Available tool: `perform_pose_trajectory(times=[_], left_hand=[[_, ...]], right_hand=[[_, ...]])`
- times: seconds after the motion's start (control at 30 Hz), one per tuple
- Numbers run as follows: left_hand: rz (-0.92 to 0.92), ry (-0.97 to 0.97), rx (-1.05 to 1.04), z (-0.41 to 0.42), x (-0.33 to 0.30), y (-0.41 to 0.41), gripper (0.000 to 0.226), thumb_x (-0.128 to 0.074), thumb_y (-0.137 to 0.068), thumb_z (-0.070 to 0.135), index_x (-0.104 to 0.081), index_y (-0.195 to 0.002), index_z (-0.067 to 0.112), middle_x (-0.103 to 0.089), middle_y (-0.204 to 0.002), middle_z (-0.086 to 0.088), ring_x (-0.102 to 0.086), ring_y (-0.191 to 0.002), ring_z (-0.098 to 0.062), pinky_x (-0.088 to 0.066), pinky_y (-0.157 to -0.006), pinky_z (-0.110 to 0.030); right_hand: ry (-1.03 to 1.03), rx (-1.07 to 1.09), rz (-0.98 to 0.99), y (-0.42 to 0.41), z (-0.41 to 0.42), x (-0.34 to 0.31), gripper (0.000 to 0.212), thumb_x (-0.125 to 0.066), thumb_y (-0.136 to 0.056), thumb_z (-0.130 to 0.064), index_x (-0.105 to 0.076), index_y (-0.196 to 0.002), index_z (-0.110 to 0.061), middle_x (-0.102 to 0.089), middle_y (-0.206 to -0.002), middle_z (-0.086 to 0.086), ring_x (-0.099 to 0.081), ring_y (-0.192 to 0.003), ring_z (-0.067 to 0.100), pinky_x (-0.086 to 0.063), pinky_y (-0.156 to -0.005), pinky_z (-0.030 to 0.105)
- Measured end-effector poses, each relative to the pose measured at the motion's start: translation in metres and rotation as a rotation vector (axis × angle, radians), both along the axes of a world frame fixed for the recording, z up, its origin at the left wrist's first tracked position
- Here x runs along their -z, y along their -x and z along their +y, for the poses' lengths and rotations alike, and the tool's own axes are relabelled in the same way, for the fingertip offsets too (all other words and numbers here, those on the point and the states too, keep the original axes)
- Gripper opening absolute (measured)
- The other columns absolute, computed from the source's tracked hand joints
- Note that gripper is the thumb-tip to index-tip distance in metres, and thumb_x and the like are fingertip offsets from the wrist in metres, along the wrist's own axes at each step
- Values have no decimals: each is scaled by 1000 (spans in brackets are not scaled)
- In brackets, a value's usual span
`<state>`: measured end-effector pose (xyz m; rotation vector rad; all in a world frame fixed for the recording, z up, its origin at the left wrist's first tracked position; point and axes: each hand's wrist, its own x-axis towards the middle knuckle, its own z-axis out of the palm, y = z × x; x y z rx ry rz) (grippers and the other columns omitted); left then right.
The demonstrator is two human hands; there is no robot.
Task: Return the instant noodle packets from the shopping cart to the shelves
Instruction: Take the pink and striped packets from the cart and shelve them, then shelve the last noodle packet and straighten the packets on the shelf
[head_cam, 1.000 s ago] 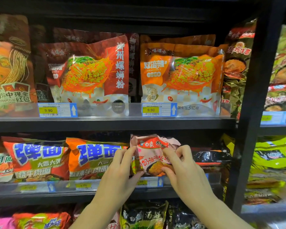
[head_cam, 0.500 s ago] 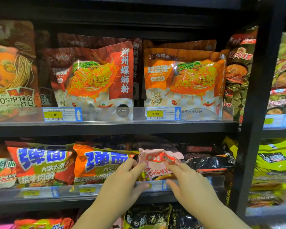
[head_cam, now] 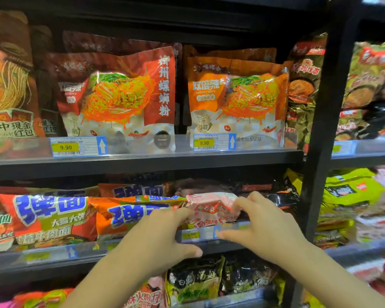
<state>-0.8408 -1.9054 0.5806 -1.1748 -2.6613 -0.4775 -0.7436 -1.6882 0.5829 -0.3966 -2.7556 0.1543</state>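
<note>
A pink instant noodle packet (head_cam: pixel 211 207) lies on the middle shelf (head_cam: pixel 142 247), between orange packets with blue lettering (head_cam: pixel 129 216) and black packets (head_cam: pixel 282 196). Its front leans on the clear price rail. My left hand (head_cam: pixel 162 236) touches the packet's lower left corner with its fingers stretched out, the thumb spread below the shelf edge. My right hand (head_cam: pixel 262 221) has its fingers curled over the packet's right end, with the thumb lying along the price rail. The shopping cart is out of view.
The upper shelf (head_cam: pixel 142 161) carries large red (head_cam: pixel 120 101) and orange noodle bags (head_cam: pixel 238 101). A black upright post (head_cam: pixel 325 130) splits the shelving; green packets (head_cam: pixel 351 192) lie to its right. Dark packets (head_cam: pixel 196 281) fill the lower shelf.
The pink packet went from upright between both hands to lying low on the middle shelf. Both hands moved down with it, and my left thumb has come off the packet.
</note>
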Motion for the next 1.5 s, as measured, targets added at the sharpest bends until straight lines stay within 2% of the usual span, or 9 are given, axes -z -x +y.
perform_pose_trajectory(times=[0.07, 0.2, 0.3, 0.73, 0.9, 1.07, 1.2, 1.4, 1.5], left_hand=[[-25, 23, 5, -4, 5, -1, 90, -73, -77, 71, -32, -153, 47, -55, -147, 15, -53, -132, -13, -50, -105, -35], [26, 59, 13, -4, 11, -10, 92, -69, -78, 74, -20, -153, 52, -53, -145, 12, -56, -127, -17, -52, -101, -37], [67, 53, 34, 3, 11, -16, 89, -66, -81, 73, -15, -151, 54, -49, -142, 13, -57, -125, -16, -55, -94, -36], [-30, 133, 88, 76, 22, -80, 95, -67, -80, 73, -14, -156, 49, -37, -155, 13, -46, -138, -16, -49, -99, -37], [-33, 203, 176, 154, 20, -137, 99, -64, -80, 76, -9, -158, 49, -28, -163, 12, -40, -145, -17, -46, -104, -41], [4, 257, 277, 236, 25, -198, 97, -61, -79, 79, -11, -157, 50, -34, -156, 12, -45, -141, -18, -49, -103, -42], [7, 272, 368, 304, 33, -245, 98, -64, -78, 77, -12, -158, 49, -36, -156, 9, -45, -141, -18, -51, -101, -41], [10, 305, 556, 408, 50, -318, 101, -60, -77, 82, -10, -158, 48, -32, -157, 12, -42, -141, -17, -48, -99, -39], [7, 305, 643, 460, 57, -347, 104, -61, -75, 83, -8, -159, 50, -27, -162, 12, -37, -146, -17, -46, -104, -43]], right_hand=[[-23, 46, -24, -7, -1, 1, 77, -56, -69, -91, -42, -131, -47, -42, -120, -16, -49, -115, 10, -48, -79, 32], [-58, 120, -92, -22, -4, 3, 105, -57, -66, -93, -14, -152, -49, -33, -149, -6, -38, -138, 20, -50, -101, 39], [-68, 182, -135, -31, -2, 5, 112, -58, -68, -92, -7, -157, -47, -27, -158, -3, -32, -145, 23, -47, -107, 43], [18, 261, -134, -133, 66, 16, 117, -62, -67, -89, -2, -159, -48, -28, -159, 0, -35, -145, 25, -49, -106, 44], [23, 346, -156, -207, 130, 21, 115, -59, -69, -90, -3, -160, -48, -24, -162, 2, -31, -148, 27, -46, -107, 45], [42, 472, -180, -285, 195, 33, 114, -60, -69, -90, -6, -159, -47, -32, -154, 3, -36, -143, 28, -47, -103, 45], [84, 597, -203, -352, 244, 46, 117, -58, -66, -93, -2, -159, -48, -29, -158, 5, -34, -145, 29, -49, -104, 45], [159, 779, -233, -449, 306, 63, 118, -57, -65, -94, -3, -159, -48, -28, -159, 4, -34, -146, 29, -49, -106, 45], [182, 869, -230, -486, 337, 68, 120, -58, -63, -95, -4, -159, -48, -30, -157, 3, -34, -145, 29, -48, -105, 45]])
